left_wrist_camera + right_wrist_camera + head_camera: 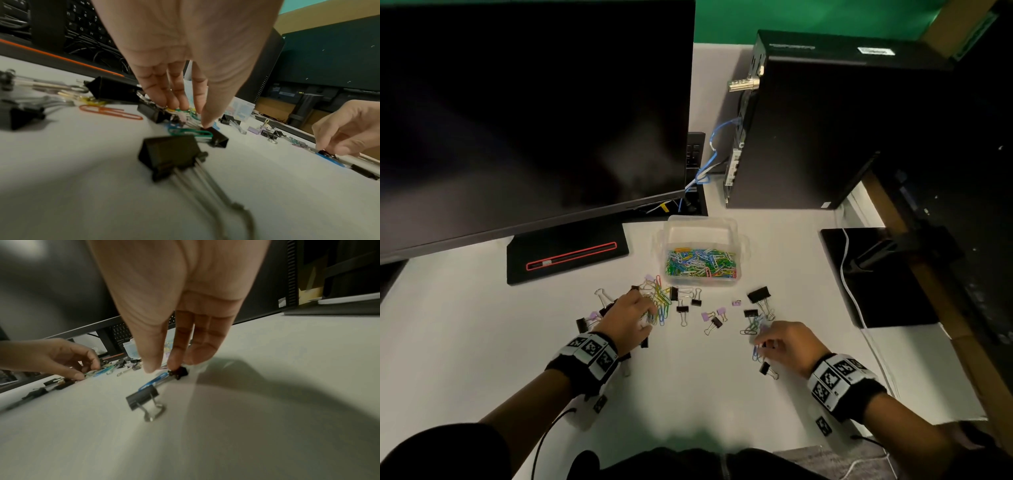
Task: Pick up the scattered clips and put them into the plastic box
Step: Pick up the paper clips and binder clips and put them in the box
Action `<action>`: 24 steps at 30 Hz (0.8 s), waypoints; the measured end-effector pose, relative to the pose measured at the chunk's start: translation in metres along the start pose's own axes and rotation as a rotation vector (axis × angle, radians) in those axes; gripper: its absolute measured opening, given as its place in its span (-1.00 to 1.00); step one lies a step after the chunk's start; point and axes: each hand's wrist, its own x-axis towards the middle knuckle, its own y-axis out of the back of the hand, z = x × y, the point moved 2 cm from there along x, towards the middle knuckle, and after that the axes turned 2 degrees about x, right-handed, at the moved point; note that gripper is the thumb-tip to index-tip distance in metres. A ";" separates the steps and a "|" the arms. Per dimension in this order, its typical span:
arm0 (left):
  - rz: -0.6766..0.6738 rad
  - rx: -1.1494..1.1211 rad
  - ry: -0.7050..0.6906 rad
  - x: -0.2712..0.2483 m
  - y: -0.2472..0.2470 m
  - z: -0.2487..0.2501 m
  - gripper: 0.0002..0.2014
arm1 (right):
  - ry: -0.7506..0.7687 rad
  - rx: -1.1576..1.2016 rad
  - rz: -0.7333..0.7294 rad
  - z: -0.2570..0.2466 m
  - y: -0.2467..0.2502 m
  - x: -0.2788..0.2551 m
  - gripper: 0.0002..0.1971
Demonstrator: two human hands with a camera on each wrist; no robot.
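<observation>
The clear plastic box (pixel 736 236) holds coloured paper clips and stands mid-desk, beyond both hands. Scattered black and lilac binder clips (pixel 714 320) and paper clips lie in front of it. My left hand (pixel 650 318) (pixel 191 115) reaches into a pile of coloured paper clips (pixel 661 303). Its fingers and thumb close round a bunch of them, and the thumb tip touches a black binder clip (pixel 218 138). My right hand (pixel 762 342) (pixel 162 368) pinches a small black binder clip (pixel 180 372) on the desk beside blue paper clips (pixel 152 382).
A large monitor (pixel 534 113) on a black base (pixel 568 253) stands at back left. A black computer tower (pixel 825 130) stands at back right, and a black pad with a white cable (pixel 849 274) lies on the right. Binder clips (pixel 170 155) (pixel 141 397) lie under each wrist.
</observation>
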 end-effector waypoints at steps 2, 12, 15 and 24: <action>-0.011 0.008 0.001 0.000 0.000 0.002 -0.74 | -0.008 -0.032 -0.017 0.000 -0.001 0.001 -0.80; -0.041 -0.060 -0.091 0.000 -0.019 0.051 -0.71 | -0.060 -0.192 -0.250 -0.014 0.002 0.002 -0.94; -0.098 -0.054 -0.135 0.009 -0.032 0.076 -0.73 | -0.085 -0.178 -0.302 -0.015 -0.001 0.000 -0.95; -0.167 -0.010 -0.163 0.043 -0.064 0.138 -0.64 | -0.075 -0.109 -0.174 -0.010 0.000 -0.001 -0.90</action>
